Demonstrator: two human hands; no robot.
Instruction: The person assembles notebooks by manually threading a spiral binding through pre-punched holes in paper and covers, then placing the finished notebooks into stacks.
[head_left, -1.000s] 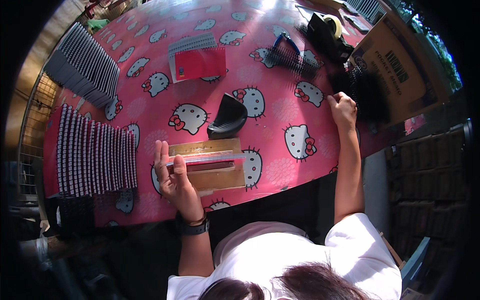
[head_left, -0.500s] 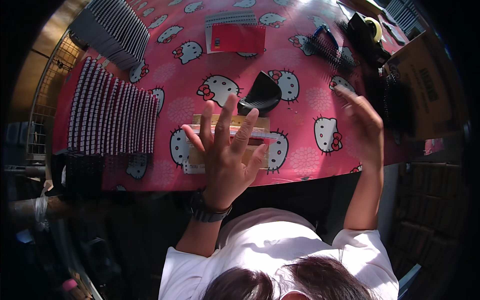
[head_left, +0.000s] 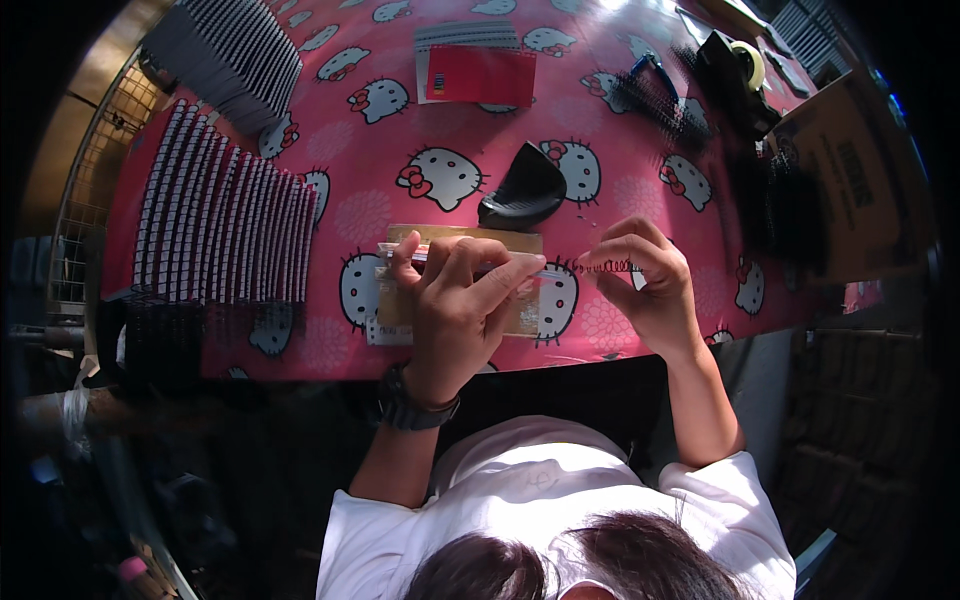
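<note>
Right hand (head_left: 645,285) pinches thin dark spiral coil (head_left: 606,267), left-right axis, roughly end-on just right of thin pale-edged paper pad (head_left: 552,274) under left hand (head_left: 455,308) (grip unclear), near pink cartoon-print worktop's (head_left: 605,325) front edge.

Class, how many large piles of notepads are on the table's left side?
2: a grey-white pile farther back, and a red-and-white pile nearer the front. Others may be hidden behind them.

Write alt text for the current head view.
A person's left hand rests on a thin pad on a tan board, while the right hand pinches a dark coil near the pad's right end. Rows of notebooks sit left on the pink table.
</note>
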